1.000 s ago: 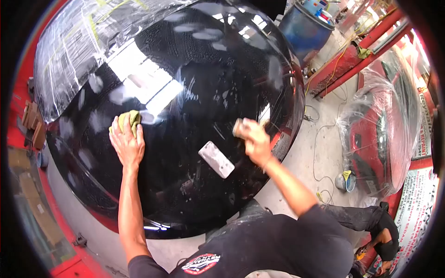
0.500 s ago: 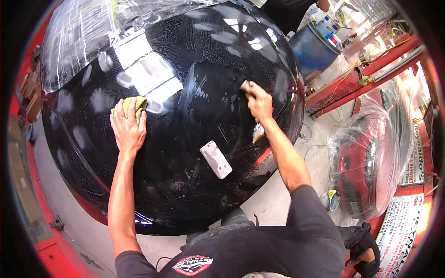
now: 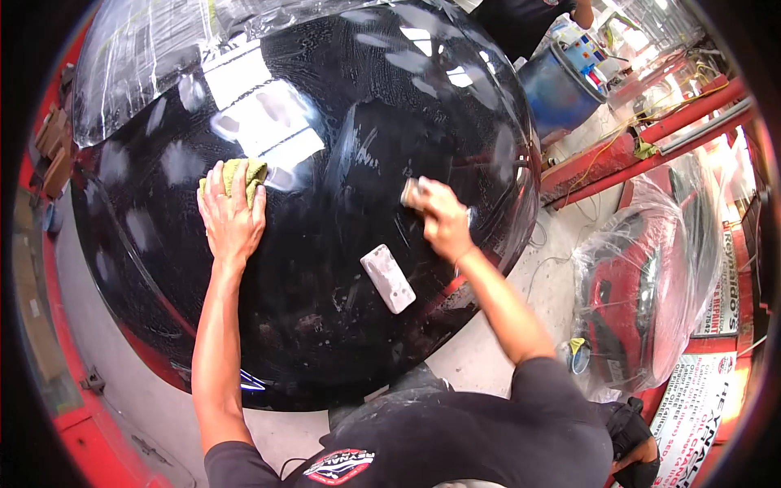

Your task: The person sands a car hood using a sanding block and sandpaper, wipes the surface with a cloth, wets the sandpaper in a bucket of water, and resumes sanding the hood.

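Observation:
A glossy black car hood (image 3: 301, 236) with pale dull patches and milky streaks fills the middle of the head view. On its left side, my left hand (image 3: 232, 215) presses a folded yellow-green cloth (image 3: 256, 169) against the surface, fingers over it. Right of centre, my right hand (image 3: 445, 218) is closed around a small pale sanding block (image 3: 409, 193), held on or just above the hood; the exact contact is hidden. A larger whitish-grey block (image 3: 388, 279) with dark spots lies on the hood between my hands, nearer my body.
Clear plastic sheeting (image 3: 146, 65) covers the windshield end. Right of the car stand a blue drum (image 3: 557, 88) with containers on top, a red lift beam (image 3: 598, 167) and a plastic-wrapped red car part (image 3: 626, 285). Another person (image 3: 517, 20) stands at the far side.
My right hand has moved toward my body and slightly left with the sanding block. My left hand stays on the cloth, and the view has shifted slightly.

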`<state>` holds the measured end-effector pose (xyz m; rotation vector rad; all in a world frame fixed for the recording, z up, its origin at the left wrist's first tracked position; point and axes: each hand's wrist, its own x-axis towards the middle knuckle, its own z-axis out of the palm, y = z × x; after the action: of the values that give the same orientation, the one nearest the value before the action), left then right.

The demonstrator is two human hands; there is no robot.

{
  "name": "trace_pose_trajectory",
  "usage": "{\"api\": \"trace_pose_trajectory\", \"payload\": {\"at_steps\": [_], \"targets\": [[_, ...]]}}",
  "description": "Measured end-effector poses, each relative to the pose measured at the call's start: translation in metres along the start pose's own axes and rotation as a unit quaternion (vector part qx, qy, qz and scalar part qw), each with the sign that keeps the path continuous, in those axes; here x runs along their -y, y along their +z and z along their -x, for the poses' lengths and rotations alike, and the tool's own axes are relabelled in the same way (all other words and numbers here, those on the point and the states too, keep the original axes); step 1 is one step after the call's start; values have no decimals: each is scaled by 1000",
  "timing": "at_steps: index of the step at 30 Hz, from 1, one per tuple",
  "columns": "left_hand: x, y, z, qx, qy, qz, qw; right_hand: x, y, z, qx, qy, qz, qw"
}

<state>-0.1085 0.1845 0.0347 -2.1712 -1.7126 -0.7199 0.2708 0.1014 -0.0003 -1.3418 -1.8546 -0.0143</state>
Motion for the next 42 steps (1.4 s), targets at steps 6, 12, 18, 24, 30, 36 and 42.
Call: {"api": "trace_pose_trajectory", "payload": {"at_steps": [6, 12, 18, 24, 30, 36, 42], "targets": [[2, 2, 2, -16, 3, 11, 1000, -34, 22, -73, -38, 25, -16, 999], [1, 0, 1, -5, 3, 5, 1000, -4, 27, -73, -10, -63, -12, 998], [-1, -1, 0, -18, 5, 23, 1000, 23, 44, -55, -20, -32, -20, 999], [-1, 0, 2, -13, -9, 16, 1000, -29, 67, -144, -23, 41, -37, 998], [1, 2, 1, -18, -11, 21, 1000, 51, 59, -54, 15, -23, -58, 998], [1, 2, 3, -20, -16, 17, 1000, -25, 100, -161, -91, 2, 9, 996], [3, 3, -2, -16, -3, 10, 1000, 23, 76, -114, -17, -47, -15, 999]]}}
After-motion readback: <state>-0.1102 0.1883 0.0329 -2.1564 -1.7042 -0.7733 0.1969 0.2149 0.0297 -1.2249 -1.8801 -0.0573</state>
